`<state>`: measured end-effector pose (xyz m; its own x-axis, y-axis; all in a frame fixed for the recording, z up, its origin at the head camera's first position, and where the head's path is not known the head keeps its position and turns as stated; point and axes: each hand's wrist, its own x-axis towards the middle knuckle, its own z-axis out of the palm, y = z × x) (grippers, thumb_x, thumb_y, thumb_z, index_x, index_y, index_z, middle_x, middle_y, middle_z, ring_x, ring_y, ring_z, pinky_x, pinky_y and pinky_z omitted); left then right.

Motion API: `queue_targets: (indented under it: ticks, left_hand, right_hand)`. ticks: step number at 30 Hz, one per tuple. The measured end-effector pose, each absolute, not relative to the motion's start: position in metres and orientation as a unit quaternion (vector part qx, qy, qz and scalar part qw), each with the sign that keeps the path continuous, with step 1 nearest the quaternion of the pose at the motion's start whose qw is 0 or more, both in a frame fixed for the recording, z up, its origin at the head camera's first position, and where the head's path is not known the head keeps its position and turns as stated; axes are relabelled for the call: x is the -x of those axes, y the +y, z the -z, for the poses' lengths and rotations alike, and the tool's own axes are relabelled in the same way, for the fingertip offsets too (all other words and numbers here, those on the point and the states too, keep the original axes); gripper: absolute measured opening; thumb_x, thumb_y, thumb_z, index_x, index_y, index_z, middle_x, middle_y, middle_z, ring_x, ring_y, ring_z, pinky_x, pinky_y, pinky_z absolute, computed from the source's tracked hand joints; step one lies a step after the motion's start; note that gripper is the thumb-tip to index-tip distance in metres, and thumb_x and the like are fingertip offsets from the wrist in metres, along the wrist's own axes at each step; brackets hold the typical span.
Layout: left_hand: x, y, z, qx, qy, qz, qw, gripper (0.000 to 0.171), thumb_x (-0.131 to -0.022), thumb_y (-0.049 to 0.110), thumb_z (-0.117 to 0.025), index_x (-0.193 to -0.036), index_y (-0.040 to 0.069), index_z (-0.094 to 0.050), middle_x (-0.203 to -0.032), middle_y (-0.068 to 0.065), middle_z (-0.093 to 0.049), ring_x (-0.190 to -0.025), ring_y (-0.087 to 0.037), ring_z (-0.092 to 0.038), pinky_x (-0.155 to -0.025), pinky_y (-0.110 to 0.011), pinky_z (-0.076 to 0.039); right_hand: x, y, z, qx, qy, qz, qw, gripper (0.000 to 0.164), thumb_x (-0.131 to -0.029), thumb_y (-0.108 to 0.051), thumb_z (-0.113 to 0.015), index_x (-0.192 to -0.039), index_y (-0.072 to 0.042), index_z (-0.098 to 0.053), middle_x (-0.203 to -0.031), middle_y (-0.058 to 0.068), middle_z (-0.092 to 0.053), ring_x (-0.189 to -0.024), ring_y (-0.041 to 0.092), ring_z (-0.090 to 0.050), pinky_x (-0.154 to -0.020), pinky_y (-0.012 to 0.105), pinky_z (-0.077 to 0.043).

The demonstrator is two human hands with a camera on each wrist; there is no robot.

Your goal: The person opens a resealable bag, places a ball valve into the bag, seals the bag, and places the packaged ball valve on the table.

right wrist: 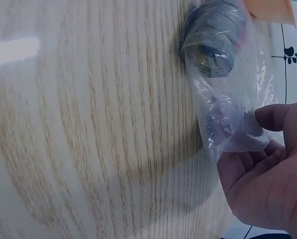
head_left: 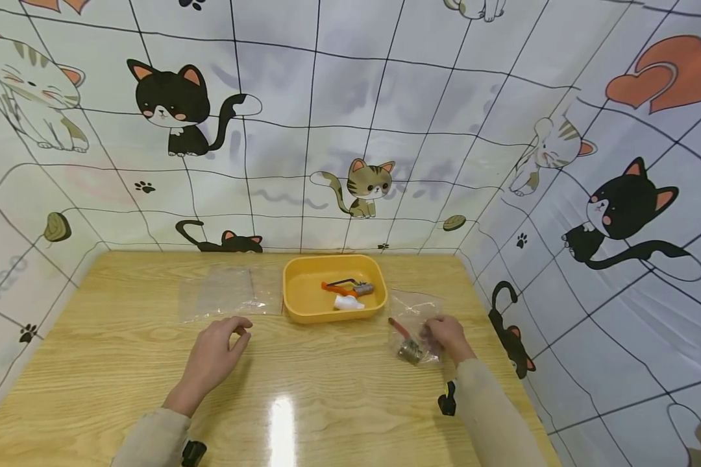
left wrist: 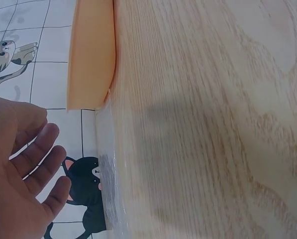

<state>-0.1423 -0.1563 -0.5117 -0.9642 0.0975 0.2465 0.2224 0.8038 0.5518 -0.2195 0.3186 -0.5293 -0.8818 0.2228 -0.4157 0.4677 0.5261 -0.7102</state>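
Observation:
In the head view my right hand [head_left: 448,337] pinches the right edge of a clear plastic bag [head_left: 416,303] on the table. Inside the bag lies a metal valve [head_left: 410,351] with a red handle. The right wrist view shows thumb and fingers of that hand [right wrist: 267,184] gathered on the film, with the grey threaded valve body [right wrist: 215,40] farther along the bag. My left hand [head_left: 213,353] hovers over the table at left, holding nothing, its fingers loosely bent. A second, flat clear bag [head_left: 222,292] lies just beyond it.
A yellow tray [head_left: 327,318] stands at the table's back middle. In it are an orange-handled piece, a grey metal cylinder [head_left: 363,289], a thin dark bent rod and a white fitting [head_left: 348,303]. Cat-printed sheeting [head_left: 286,143] walls the table [head_left: 327,389] at back and sides.

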Motion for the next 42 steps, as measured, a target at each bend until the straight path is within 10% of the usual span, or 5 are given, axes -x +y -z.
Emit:
queue_targets:
  ticks: [6, 16, 29, 42]
  left_hand:
    - [0.143, -0.157, 0.514, 0.083, -0.946, 0.297, 0.097, 0.017, -0.092, 0.015, -0.064, -0.108, 0.01, -0.068, -0.094, -0.002, -0.07, -0.091, -0.027, -0.062, -0.077, -0.048, -0.048]
    - [0.147, -0.16, 0.518, 0.079, -0.95, 0.291, 0.078, 0.018, -0.092, 0.015, -0.064, -0.109, 0.009, -0.068, -0.095, -0.004, -0.07, -0.084, -0.026, -0.061, -0.074, -0.046, -0.048]
    - [0.174, -0.153, 0.525, 0.112, -0.959, 0.253, 0.059, 0.031, -0.09, 0.013, -0.064, -0.12, 0.005, -0.063, -0.121, -0.016, -0.067, -0.111, -0.038, -0.062, -0.092, -0.054, -0.049]
    - [0.195, -0.128, 0.547, 0.159, -0.968, 0.189, 0.031, 0.048, -0.088, 0.015, -0.065, -0.132, 0.0, -0.055, -0.138, -0.021, -0.056, -0.129, -0.042, -0.05, -0.106, -0.058, -0.039]
  right_hand:
    - [0.224, 0.326, 0.527, -0.202, 0.889, 0.394, 0.116, 0.026, -0.089, -0.019, -0.048, -0.093, 0.002, -0.062, -0.073, 0.008, -0.06, -0.059, 0.016, -0.054, -0.05, 0.027, -0.044]
    - [0.226, 0.321, 0.507, -0.189, 0.916, 0.349, 0.059, 0.058, -0.095, -0.022, -0.049, -0.144, 0.003, -0.03, -0.137, 0.03, -0.047, -0.119, 0.044, -0.051, -0.094, 0.053, -0.045]
    - [0.23, 0.274, 0.48, -0.056, 0.94, 0.334, -0.036, 0.023, -0.091, -0.015, -0.054, -0.108, -0.005, -0.065, -0.097, 0.012, -0.066, -0.091, 0.027, -0.063, -0.076, 0.036, -0.048]
    - [0.198, 0.204, 0.48, 0.118, 0.912, 0.388, 0.066, 0.021, -0.101, -0.028, -0.054, -0.089, -0.016, -0.066, -0.077, 0.008, -0.066, -0.062, 0.01, -0.056, -0.057, 0.024, -0.045]
